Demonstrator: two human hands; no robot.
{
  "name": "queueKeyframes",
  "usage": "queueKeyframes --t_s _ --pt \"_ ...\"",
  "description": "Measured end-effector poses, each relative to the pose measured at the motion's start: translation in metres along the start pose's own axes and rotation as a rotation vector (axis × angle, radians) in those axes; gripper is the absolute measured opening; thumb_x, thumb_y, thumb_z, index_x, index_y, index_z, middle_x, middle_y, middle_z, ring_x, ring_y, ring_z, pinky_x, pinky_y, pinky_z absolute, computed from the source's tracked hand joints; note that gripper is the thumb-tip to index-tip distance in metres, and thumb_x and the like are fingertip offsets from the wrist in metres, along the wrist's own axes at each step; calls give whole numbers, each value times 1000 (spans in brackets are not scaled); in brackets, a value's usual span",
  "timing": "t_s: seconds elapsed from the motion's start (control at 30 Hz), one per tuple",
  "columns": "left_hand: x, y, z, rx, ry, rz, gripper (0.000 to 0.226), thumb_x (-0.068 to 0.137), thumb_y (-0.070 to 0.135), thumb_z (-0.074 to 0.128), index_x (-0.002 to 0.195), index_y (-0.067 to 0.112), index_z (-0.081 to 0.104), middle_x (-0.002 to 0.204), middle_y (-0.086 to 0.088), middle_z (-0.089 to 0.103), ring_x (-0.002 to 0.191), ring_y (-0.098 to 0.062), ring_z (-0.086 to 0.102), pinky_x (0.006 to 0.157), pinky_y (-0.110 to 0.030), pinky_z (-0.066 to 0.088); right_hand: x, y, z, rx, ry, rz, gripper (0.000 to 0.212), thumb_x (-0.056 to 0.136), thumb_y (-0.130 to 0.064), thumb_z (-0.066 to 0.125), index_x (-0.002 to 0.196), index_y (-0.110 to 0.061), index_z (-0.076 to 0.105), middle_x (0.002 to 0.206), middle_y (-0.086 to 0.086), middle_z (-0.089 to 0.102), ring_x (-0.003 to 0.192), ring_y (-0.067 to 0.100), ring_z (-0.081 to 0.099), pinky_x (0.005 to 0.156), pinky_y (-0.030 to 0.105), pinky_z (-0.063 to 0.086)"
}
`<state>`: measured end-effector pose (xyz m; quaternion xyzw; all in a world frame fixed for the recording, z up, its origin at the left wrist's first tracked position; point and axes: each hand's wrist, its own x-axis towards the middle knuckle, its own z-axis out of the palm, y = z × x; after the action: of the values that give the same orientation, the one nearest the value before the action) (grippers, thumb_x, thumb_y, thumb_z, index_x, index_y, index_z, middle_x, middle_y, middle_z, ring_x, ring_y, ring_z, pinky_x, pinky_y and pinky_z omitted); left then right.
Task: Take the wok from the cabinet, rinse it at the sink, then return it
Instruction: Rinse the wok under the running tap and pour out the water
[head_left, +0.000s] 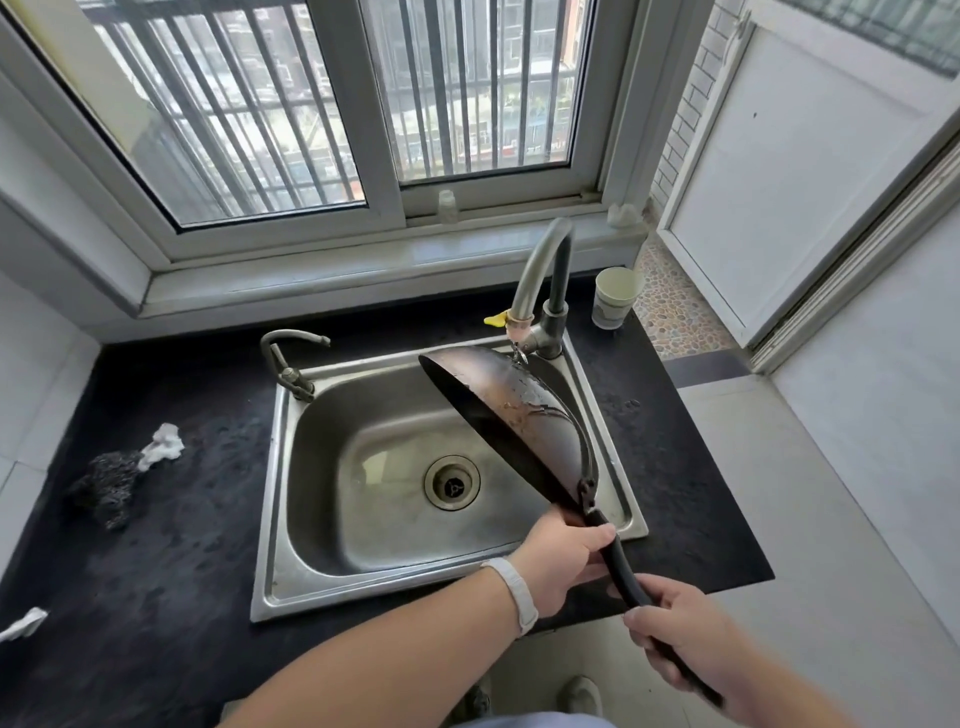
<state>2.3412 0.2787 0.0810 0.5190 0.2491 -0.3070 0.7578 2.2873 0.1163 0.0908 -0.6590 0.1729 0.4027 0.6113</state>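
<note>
The dark wok (524, 415) is tilted steeply on its side over the right half of the steel sink (322, 525), its wet rounded side turned up and to the right. Its far rim sits just under the tall faucet (540, 280), where a little water runs onto it. Both hands hold the long black handle (621, 566). My left hand (563, 558) grips it close to the bowl, a white band on the wrist. My right hand (680, 642) grips the handle's lower end. The cabinet is out of view.
A small second tap (291, 358) stands at the sink's back left. On the black counter lie a steel scourer (106, 483), a white rag (166, 444) and a paper scrap (23, 623). A paper cup (615, 297) stands beside the faucet. A white door (789, 171) is at right.
</note>
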Motion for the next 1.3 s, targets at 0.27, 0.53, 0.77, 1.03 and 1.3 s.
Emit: queueKeyframes --t_s 0.27,0.53,0.77,1.03,1.3 --pt "16 -9 11 -6 45 -14 30 90 0 66 115 6 50 109 -9 60 92 -21 65 71 -31 61 4 1 -19 -59 -22 8 36 67 -10 69 103 -10 72 64 13 57 45 19 48 37 23 35" --pt "30 -12 7 2 123 -7 25 91 3 66 112 6 51 99 -7 61 87 -18 66 71 -30 61 12 -3 -7 -342 106 -109 5 90 -7 62 93 -3 61 66 10 51 43 15 43 42 26 36" --pt "36 -23 7 29 136 11 25 91 2 67 107 8 49 103 -8 59 89 -18 65 63 -22 58 12 7 -7 -435 193 -172 24 86 -14 73 105 -28 66 67 -8 62 51 -1 52 58 20 43" --pt "49 -31 10 39 146 30 29 87 5 72 102 12 49 105 -8 60 92 -16 66 66 -24 59 17 12 -21 -347 141 -190 31 87 1 62 104 -23 72 50 -10 51 41 10 47 42 22 41" --pt "57 -35 12 63 153 15 32 85 7 74 101 16 48 106 -6 60 93 -17 66 68 -26 60 27 21 -33 -355 78 -163 51 87 -9 62 104 -56 67 53 -5 51 46 16 50 45 28 45"
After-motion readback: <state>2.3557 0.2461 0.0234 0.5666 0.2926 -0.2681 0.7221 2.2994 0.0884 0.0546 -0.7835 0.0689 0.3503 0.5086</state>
